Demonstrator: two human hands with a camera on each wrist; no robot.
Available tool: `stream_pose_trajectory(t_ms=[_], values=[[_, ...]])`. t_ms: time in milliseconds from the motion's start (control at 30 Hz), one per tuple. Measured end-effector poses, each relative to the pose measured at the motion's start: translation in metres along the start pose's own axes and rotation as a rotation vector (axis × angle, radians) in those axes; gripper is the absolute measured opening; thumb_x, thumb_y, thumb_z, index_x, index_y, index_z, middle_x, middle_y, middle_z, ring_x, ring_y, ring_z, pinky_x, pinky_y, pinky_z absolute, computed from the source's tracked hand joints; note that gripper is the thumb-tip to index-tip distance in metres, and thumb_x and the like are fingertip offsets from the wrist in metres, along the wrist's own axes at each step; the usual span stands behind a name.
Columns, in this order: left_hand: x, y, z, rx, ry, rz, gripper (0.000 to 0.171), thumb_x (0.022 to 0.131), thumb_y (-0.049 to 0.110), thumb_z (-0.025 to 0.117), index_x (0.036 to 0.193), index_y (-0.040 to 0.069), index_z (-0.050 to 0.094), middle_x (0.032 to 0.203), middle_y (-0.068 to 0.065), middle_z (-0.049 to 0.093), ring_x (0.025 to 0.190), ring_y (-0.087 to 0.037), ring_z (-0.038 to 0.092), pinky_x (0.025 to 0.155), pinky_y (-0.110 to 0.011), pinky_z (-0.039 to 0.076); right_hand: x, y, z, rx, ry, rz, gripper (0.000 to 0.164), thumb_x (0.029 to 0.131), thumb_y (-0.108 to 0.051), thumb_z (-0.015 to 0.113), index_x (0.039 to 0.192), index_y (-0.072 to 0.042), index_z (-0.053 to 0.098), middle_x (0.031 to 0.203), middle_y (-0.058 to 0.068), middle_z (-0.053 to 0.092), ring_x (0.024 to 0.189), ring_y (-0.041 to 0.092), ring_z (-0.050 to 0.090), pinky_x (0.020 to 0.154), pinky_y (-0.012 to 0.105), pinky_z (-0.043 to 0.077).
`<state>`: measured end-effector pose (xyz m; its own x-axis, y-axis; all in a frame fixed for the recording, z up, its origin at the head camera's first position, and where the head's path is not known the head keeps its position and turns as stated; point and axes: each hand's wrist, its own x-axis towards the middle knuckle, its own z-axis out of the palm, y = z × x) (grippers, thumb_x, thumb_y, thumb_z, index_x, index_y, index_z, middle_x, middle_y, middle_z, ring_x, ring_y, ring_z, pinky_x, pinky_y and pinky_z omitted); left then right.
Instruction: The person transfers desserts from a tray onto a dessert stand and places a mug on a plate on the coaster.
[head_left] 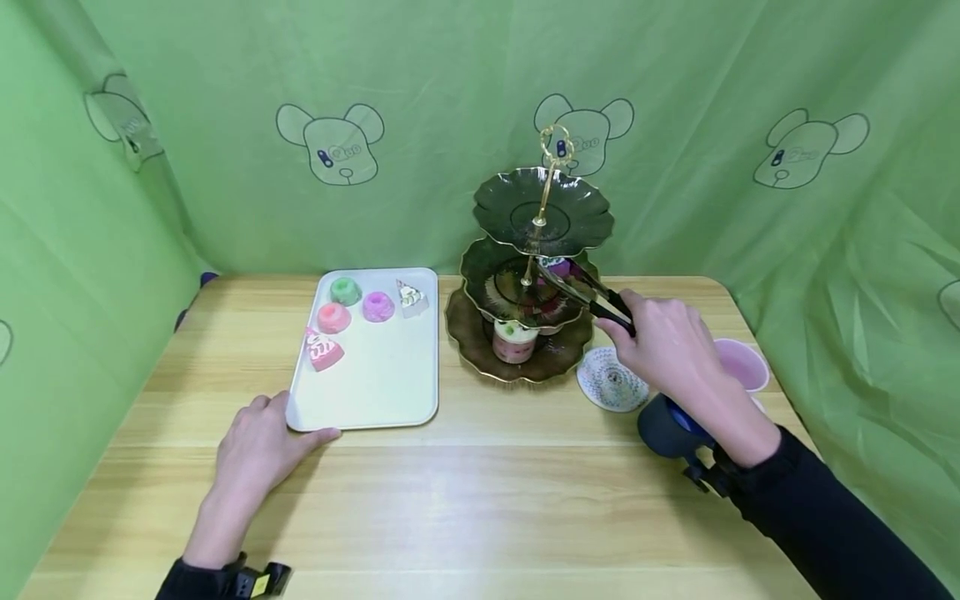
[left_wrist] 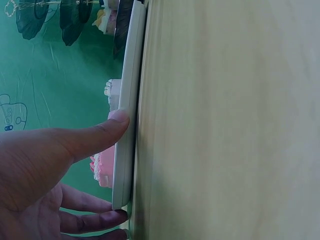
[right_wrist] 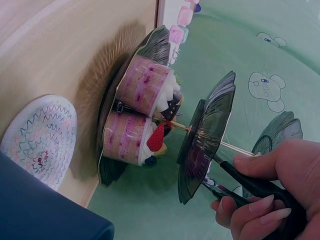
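Observation:
My right hand (head_left: 663, 342) grips black-handled tongs (head_left: 611, 315). The tongs' ends reach over the middle tier of a dark three-tier cake stand (head_left: 543, 208), beside a purple-pink dessert (head_left: 557, 267). The tier above partly hides that dessert, and whether the tongs pinch it is unclear. My left hand (head_left: 258, 442) holds the near left corner of a white tray (head_left: 382, 383), thumb along the front edge and fingers at the left side. On the tray lie a green ring cake (head_left: 345, 291), a pink one (head_left: 333, 317), a purple one (head_left: 378, 307), a pink cake slice (head_left: 324, 352) and a white slice (head_left: 412, 298).
Cake cups (right_wrist: 145, 85) with cream and fruit stand on the bottom tier. Right of the stand lies a round patterned coaster (head_left: 612, 379). A dark blue cup (head_left: 663, 427) and a pink bowl (head_left: 742, 364) sit under and beside my right forearm. Green cloth (head_left: 450, 125) surrounds the table.

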<state>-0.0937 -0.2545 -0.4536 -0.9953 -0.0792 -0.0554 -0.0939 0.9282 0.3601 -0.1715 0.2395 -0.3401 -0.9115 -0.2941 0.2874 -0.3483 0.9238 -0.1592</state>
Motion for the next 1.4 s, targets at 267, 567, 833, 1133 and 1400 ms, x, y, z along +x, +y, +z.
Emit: stream_pose_trajectory(t_ms=[267,567,833,1133,1400], values=[[0.0,0.001,0.001,0.005,0.011,0.003,0.088,0.077,0.061,0.089,0.132,-0.003,0.063,0.101,-0.027,0.062,0.087,-0.042,0.058,0.063,-0.047,0.048,0.001,-0.001,-0.001,-0.004,-0.015,0.02,0.042,0.103,-0.037,0.069,0.11,0.004,0.065,0.055,0.005,0.044,0.045,0.025,0.044,0.045,0.039,0.033],[0.0,0.0,0.001,-0.001,0.004,-0.001,0.087,0.077,0.061,0.089,0.13,-0.002,0.064,0.101,-0.026,0.062,0.087,-0.042,0.058,0.062,-0.047,0.048,-0.007,0.0,-0.004,-0.008,0.027,0.026,0.041,0.099,-0.037,0.075,0.092,-0.002,0.056,0.059,0.006,0.045,0.048,0.029,0.047,0.044,0.041,0.035],[0.0,0.0,0.0,0.0,-0.009,-0.008,0.09,0.077,0.063,0.088,0.134,-0.002,0.063,0.103,-0.027,0.062,0.088,-0.042,0.058,0.063,-0.048,0.049,-0.03,-0.003,-0.022,0.005,0.052,0.047,0.045,0.095,-0.038,0.079,0.101,0.003,0.061,0.064,0.009,0.052,0.051,0.027,0.049,0.045,0.04,0.035],[0.0,-0.001,-0.002,0.004,-0.003,0.002,0.093,0.077,0.064,0.088,0.136,-0.002,0.062,0.105,-0.028,0.063,0.09,-0.044,0.059,0.064,-0.05,0.05,-0.061,-0.034,-0.046,0.003,0.133,-0.03,0.053,0.088,-0.039,0.083,0.114,0.005,0.068,0.058,-0.002,0.048,0.045,0.013,0.038,0.042,0.031,0.028],[0.0,0.0,-0.001,0.003,-0.004,0.001,0.093,0.076,0.063,0.089,0.138,-0.002,0.062,0.105,-0.028,0.063,0.091,-0.044,0.059,0.065,-0.052,0.05,-0.063,-0.08,-0.025,0.121,0.017,-0.058,0.058,0.093,-0.046,0.08,0.124,0.001,0.067,0.076,0.004,0.065,0.053,0.014,0.054,0.043,0.029,0.044]])
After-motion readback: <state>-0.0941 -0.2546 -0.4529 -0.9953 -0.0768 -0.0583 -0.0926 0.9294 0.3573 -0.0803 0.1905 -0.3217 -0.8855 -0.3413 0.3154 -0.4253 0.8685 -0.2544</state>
